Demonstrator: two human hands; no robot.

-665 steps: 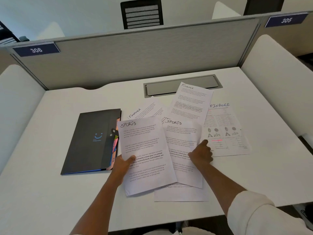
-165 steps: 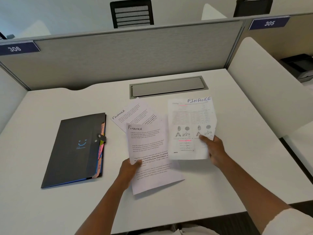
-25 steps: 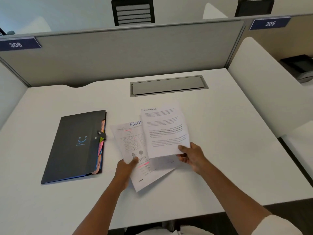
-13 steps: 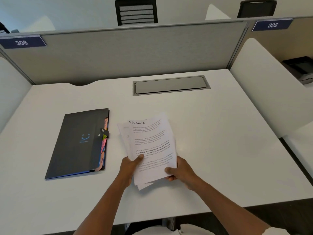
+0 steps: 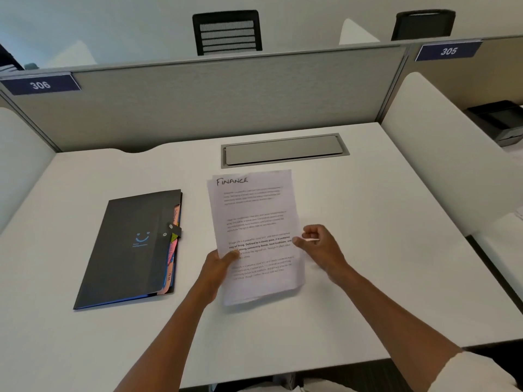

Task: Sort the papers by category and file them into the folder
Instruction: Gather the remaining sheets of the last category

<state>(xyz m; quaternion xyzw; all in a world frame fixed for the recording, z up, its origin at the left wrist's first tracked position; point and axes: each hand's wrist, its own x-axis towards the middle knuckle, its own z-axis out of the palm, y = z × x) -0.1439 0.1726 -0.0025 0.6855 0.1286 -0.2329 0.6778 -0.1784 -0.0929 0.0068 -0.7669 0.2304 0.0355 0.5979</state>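
Body text on the papers [image 5: 254, 222] too blurred to read; only the handwritten "FINANCE" heading legible. Sheets beneath the top page hidden, count unclear. White stack, squared, held above the desk [image 5: 368, 250] just right of the closed dark folder [image 5: 127, 247]. Left hand [image 5: 218, 264] pinching the lower left edge, thumb on top. Right hand [image 5: 319, 247] loosely curled at the right edge, grip uncertain.

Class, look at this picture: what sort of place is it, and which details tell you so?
Probably a shared office or study hall with numbered desks: grey divider panels carry number plates, 306 and 305, and office chairs stand behind them.
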